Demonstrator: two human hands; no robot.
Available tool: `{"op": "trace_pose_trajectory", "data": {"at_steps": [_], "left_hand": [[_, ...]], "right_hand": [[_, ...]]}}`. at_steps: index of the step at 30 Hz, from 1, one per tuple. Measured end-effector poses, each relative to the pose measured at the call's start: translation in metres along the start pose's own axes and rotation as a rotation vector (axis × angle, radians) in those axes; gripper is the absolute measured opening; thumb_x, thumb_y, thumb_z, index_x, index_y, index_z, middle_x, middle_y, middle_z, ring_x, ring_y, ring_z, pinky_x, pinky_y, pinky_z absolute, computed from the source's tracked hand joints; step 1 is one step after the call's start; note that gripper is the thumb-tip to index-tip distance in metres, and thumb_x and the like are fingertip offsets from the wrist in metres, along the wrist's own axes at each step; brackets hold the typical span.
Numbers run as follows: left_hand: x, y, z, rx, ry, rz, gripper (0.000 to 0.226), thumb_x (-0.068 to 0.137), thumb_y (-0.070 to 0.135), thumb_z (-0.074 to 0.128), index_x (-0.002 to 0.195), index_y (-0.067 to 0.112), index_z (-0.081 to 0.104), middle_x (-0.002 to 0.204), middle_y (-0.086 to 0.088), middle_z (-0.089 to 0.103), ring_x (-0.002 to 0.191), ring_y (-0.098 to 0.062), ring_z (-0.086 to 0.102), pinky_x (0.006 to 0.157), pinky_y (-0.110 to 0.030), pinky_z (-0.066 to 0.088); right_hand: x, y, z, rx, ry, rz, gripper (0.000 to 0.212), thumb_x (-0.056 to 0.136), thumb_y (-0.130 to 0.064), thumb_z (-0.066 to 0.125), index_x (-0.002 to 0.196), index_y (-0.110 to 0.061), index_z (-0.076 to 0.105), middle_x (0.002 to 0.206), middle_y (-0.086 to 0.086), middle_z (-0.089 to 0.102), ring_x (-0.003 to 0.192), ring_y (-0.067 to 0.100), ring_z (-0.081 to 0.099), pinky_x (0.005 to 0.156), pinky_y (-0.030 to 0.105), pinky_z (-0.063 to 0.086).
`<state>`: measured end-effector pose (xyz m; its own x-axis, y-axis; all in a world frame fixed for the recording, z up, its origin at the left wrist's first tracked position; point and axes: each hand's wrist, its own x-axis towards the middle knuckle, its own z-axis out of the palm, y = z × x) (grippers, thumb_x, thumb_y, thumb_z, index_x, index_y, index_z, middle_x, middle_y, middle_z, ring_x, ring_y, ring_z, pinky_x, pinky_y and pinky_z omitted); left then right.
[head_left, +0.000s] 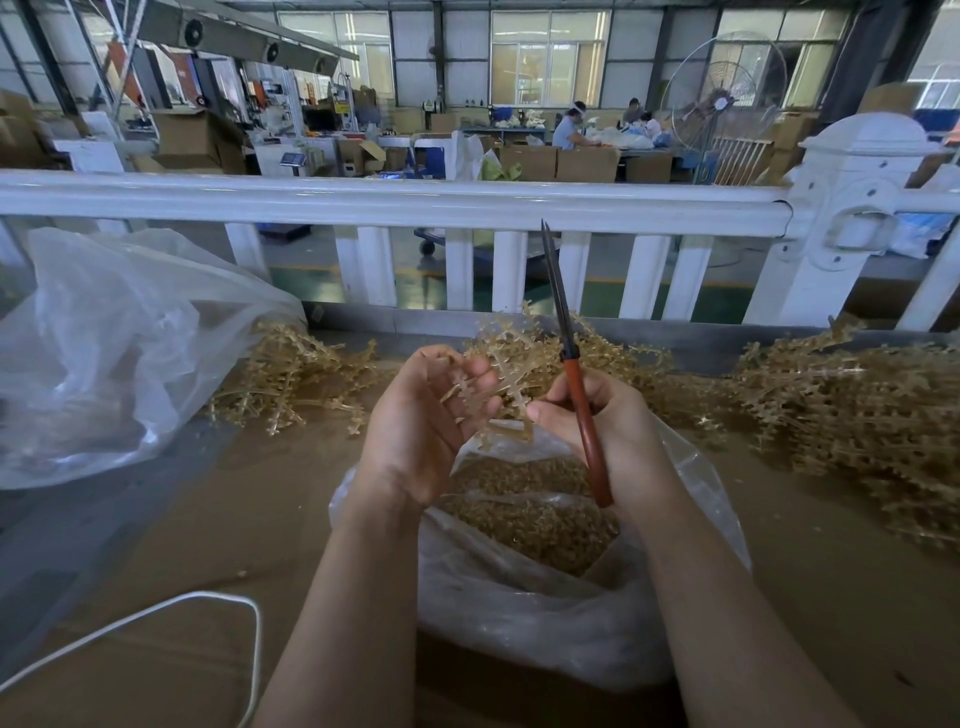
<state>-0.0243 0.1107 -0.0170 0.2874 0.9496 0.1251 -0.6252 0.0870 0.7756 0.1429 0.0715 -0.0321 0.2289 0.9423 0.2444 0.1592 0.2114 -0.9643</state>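
Trimming step in hand, by my reading: small tan parts get snipped off a sprue and dropped into a bag. Far left, a large clear bag lies slumped on the table, with the left pile of uncut sprues beside it. The left hand is palm up, fingers curled round one sprue, held just above the open small bag. The scissors stand right of the sprue, blades together and pointing up, away from the work. The right hand is wrapped round their red handle, and its thumb touches the sprue's lower end. Loose parts fill much of the small bag. Far right lies the right pile, the bigger one. Next move, judged: tip the blades down, part them, seat them on a branch joint — left fingers out of the cut, sprue kept over the bag mouth.
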Motion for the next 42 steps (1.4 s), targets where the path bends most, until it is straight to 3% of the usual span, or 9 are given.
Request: {"op": "trace_pose_trajectory", "data": {"at_steps": [10, 13, 15, 22, 26, 30, 34, 38, 42], "left_hand": [[-0.0002, -0.0009, 0.0011, 0.115, 0.021, -0.011, 0.017, 0.089, 0.006, 0.058, 0.105, 0.008, 0.054, 0.090, -0.010, 0.067, 0.080, -0.021, 0.065, 0.064, -0.026, 0.055], [-0.0009, -0.0018, 0.0026, 0.190, 0.045, 0.012, 0.020, 0.088, -0.005, 0.059, 0.093, 0.014, 0.054, 0.089, -0.007, 0.070, 0.081, -0.020, 0.069, 0.074, -0.030, 0.053], [-0.0017, -0.0028, 0.0038, 0.232, 0.047, 0.018, 0.023, 0.086, -0.006, 0.061, 0.098, 0.013, 0.055, 0.086, -0.006, 0.071, 0.079, -0.019, 0.069, 0.078, -0.032, 0.052], [-0.0051, -0.0037, 0.0043, 0.313, -0.037, -0.149, 0.030, 0.067, 0.014, 0.078, 0.092, 0.012, 0.064, 0.082, -0.005, 0.071, 0.073, -0.015, 0.067, 0.067, -0.026, 0.054], [-0.0071, -0.0072, 0.0066, 0.344, -0.094, -0.167, 0.012, 0.069, 0.015, 0.076, 0.078, 0.012, 0.069, 0.078, -0.006, 0.073, 0.072, -0.014, 0.070, 0.067, -0.025, 0.056], [-0.0057, -0.0068, 0.0044, 0.325, -0.038, -0.156, 0.008, 0.078, 0.013, 0.073, 0.083, 0.007, 0.072, 0.081, -0.010, 0.076, 0.076, -0.018, 0.073, 0.074, -0.028, 0.059], [-0.0048, -0.0059, 0.0050, 0.330, -0.005, -0.110, 0.011, 0.084, 0.008, 0.069, 0.073, 0.011, 0.073, 0.076, -0.009, 0.075, 0.076, -0.018, 0.074, 0.079, -0.029, 0.059], [-0.0050, -0.0060, 0.0068, 0.352, 0.002, -0.068, 0.011, 0.087, 0.003, 0.067, 0.078, 0.008, 0.070, 0.076, -0.009, 0.074, 0.074, -0.017, 0.072, 0.078, -0.028, 0.058], [-0.0061, -0.0048, 0.0070, 0.401, -0.013, -0.037, 0.008, 0.089, 0.003, 0.066, 0.082, 0.007, 0.067, 0.074, -0.005, 0.073, 0.072, -0.014, 0.071, 0.074, -0.025, 0.057]], "right_hand": [[-0.0019, -0.0053, -0.0005, -0.005, 0.026, -0.007, 0.021, 0.078, -0.017, 0.084, 0.076, -0.020, 0.063, 0.070, -0.011, 0.068, 0.069, 0.006, 0.066, 0.083, 0.036, 0.052], [-0.0018, -0.0067, -0.0010, -0.005, 0.055, -0.005, 0.021, 0.077, -0.018, 0.084, 0.075, -0.021, 0.064, 0.073, -0.009, 0.069, 0.072, 0.009, 0.067, 0.087, 0.039, 0.053], [-0.0021, -0.0075, -0.0010, -0.016, 0.066, -0.013, 0.021, 0.077, -0.019, 0.085, 0.075, -0.021, 0.064, 0.075, -0.008, 0.071, 0.077, 0.011, 0.069, 0.089, 0.039, 0.052], [-0.0031, -0.0075, 0.0007, -0.014, 0.078, -0.044, 0.020, 0.078, -0.017, 0.084, 0.077, -0.021, 0.064, 0.075, -0.007, 0.071, 0.078, 0.014, 0.068, 0.090, 0.045, 0.054], [-0.0026, -0.0073, 0.0008, -0.007, 0.072, -0.065, 0.022, 0.079, -0.015, 0.084, 0.074, -0.027, 0.065, 0.076, -0.004, 0.071, 0.079, 0.017, 0.069, 0.087, 0.044, 0.055], [-0.0034, -0.0086, -0.0001, 0.063, 0.046, -0.069, 0.022, 0.081, -0.014, 0.081, 0.072, -0.027, 0.066, 0.071, -0.003, 0.070, 0.056, 0.001, 0.060, 0.063, 0.024, 0.046], [-0.0036, -0.0081, -0.0015, 0.078, 0.068, -0.090, 0.017, 0.082, -0.009, 0.079, 0.078, -0.016, 0.064, 0.079, 0.005, 0.072, 0.079, 0.018, 0.072, 0.078, 0.039, 0.055], [-0.0032, -0.0074, -0.0011, 0.072, 0.041, -0.096, 0.019, 0.081, -0.013, 0.080, 0.076, -0.021, 0.064, 0.072, -0.003, 0.068, 0.054, 0.000, 0.058, 0.063, 0.026, 0.043], [-0.0026, -0.0075, -0.0012, 0.052, -0.004, -0.112, 0.028, 0.078, -0.013, 0.083, 0.067, -0.033, 0.067, 0.074, -0.004, 0.072, 0.064, 0.004, 0.066, 0.071, 0.032, 0.050]]}}
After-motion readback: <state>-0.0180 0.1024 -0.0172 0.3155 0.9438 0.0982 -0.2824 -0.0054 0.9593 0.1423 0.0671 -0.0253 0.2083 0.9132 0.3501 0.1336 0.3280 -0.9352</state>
